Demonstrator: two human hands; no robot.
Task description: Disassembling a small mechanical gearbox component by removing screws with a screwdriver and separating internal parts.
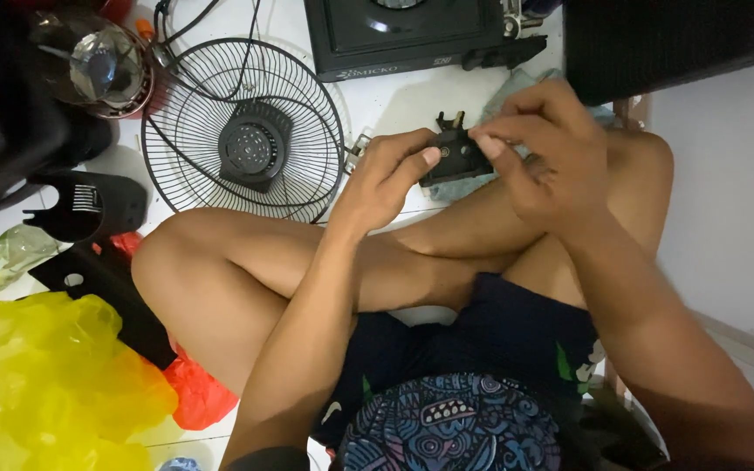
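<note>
The left hand [386,174] grips a small black part [454,155] from its left side, thumb pressed on its face and fingers curled behind. The right hand [543,144] closes on the part's right edge, fingertips pinched together. The part sits above the crossed legs, over a grey cloth [503,96] on the white floor [412,96]. A round fan grille [242,131] lies just left of the hands. A black stove [403,35] with a white label strip on its front stands at the floor's far edge. A yellow bag [45,384] fills the near-left corner, an orange bag [198,392] beside it, and a clear bottle [2,262] with a yellow label lies at the left edge.
</note>
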